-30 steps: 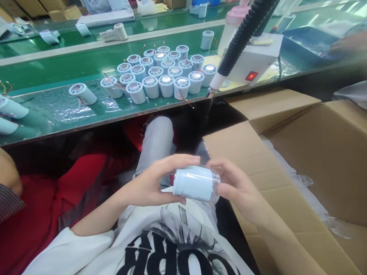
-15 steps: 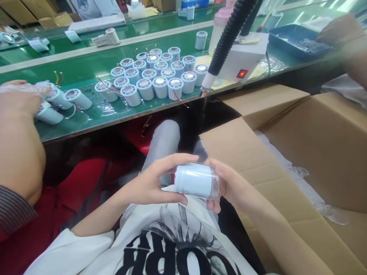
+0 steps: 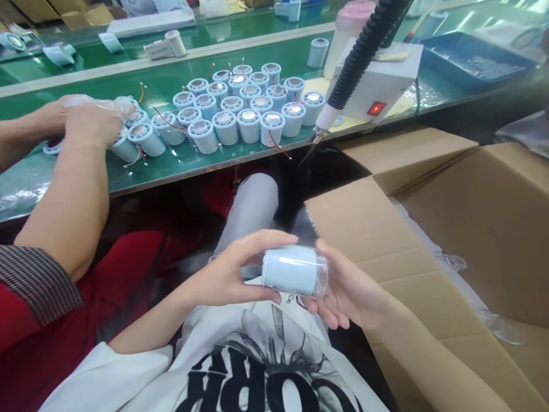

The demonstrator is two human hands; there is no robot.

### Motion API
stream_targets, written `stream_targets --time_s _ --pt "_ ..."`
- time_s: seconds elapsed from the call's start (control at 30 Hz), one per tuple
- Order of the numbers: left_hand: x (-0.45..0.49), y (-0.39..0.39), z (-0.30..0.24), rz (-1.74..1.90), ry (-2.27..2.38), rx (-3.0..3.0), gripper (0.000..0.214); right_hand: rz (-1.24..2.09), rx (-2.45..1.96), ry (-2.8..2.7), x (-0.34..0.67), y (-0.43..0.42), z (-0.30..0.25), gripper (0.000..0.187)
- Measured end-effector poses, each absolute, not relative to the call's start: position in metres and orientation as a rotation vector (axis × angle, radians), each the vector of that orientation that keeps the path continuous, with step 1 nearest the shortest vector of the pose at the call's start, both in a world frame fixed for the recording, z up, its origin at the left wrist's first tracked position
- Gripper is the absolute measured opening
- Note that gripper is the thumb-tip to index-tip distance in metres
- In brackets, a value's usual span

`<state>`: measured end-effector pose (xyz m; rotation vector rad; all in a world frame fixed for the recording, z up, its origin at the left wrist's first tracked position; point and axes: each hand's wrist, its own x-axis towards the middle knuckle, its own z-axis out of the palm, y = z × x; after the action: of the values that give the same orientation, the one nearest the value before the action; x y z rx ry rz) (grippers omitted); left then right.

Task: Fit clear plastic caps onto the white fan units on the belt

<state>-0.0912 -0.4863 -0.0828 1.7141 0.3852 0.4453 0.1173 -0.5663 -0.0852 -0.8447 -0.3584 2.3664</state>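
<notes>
A light blue cylindrical housing (image 3: 291, 270) lies sideways over my lap, wrapped in a clear plastic sleeve (image 3: 321, 276) that juts past its right end. My left hand (image 3: 240, 269) is closed round its left end, thumb below and fingers above. At the sleeve's right end is my right hand (image 3: 343, 286), palm up with fingers stretched out, seeming to touch the film. Thin dark and red wires (image 3: 300, 301) hang beneath the housing. On the green bench (image 3: 206, 166) stand several similar housings (image 3: 231, 104) in close rows, some with wires sticking out.
An open cardboard box (image 3: 429, 274) with clear plastic inside stands at my right. Above the bench edge hangs a black flexible hose (image 3: 360, 51) with a metal tip, beside a white box with a red switch (image 3: 376, 108). A co-worker's hands (image 3: 92, 117) handle housings at the left.
My right hand's fingers have opened out under the sleeve's end, and wires now show below the housing. The co-worker's arms at the left have reached further right; a blurred hand at the right has left view.
</notes>
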Motion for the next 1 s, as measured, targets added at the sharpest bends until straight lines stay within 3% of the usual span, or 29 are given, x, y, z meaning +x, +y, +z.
stream_targets --time_s 0.27,0.53,0.8,1.0 --pt "-0.086 -0.494 -0.073 0.388 0.513 1.559 0.066 2.305 -0.951 -0.494 0.115 -0.571 -0.091 0.079" --pt "-0.084 -0.493 -0.067 0.334 0.582 1.429 0.060 1.609 -1.048 -1.104 0.123 -0.584 -0.094 0.060" --pt "-0.082 -0.486 -0.067 0.283 0.542 1.226 0.055 1.075 -1.124 -1.555 0.124 -0.581 -0.092 0.075" --pt "-0.085 -0.473 -0.071 0.232 0.580 1.229 0.059 0.974 -1.158 -1.613 0.123 -0.569 -0.093 0.059"
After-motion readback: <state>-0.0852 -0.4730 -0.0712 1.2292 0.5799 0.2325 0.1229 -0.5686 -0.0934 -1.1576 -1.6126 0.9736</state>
